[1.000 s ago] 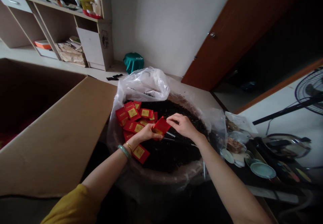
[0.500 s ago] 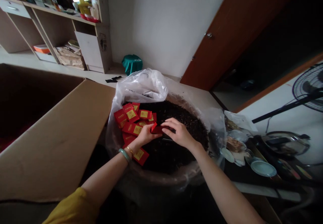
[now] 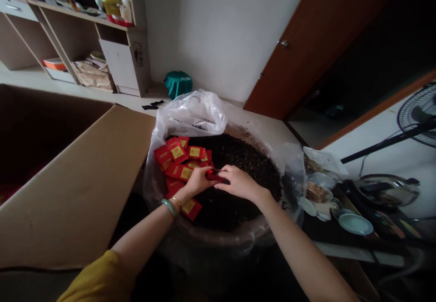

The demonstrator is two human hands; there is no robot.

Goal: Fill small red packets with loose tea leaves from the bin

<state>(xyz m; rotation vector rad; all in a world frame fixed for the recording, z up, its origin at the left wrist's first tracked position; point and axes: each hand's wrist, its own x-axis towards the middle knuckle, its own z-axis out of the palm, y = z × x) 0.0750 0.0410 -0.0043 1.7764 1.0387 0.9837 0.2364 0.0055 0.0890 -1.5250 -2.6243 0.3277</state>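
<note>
My left hand (image 3: 197,181) grips a small red packet (image 3: 215,176) at its left side. My right hand (image 3: 238,183) is closed on the packet's right side, fingertips almost meeting my left ones; a dark gap shows between the packet's edges. Both hands are above dark, loose dried leaves (image 3: 248,156), which look like tea, inside a round container lined with a clear plastic bag (image 3: 200,111). Several red packets with gold labels (image 3: 177,151) lie in a pile on the leaves, left of my hands and under my left wrist.
A large open cardboard box (image 3: 85,170) stands at the left. To the right, a dark tray table holds a pale cup (image 3: 356,223) and a glass-lidded pot (image 3: 381,190). A fan (image 3: 418,116), a brown door (image 3: 296,43), a green covered bin (image 3: 178,84) and a desk (image 3: 119,63) lie beyond.
My right hand has moved slightly left and down, its fingers now pinching the packet's edge beside my left hand. The packet has tilted a little; the pile has not moved.
</note>
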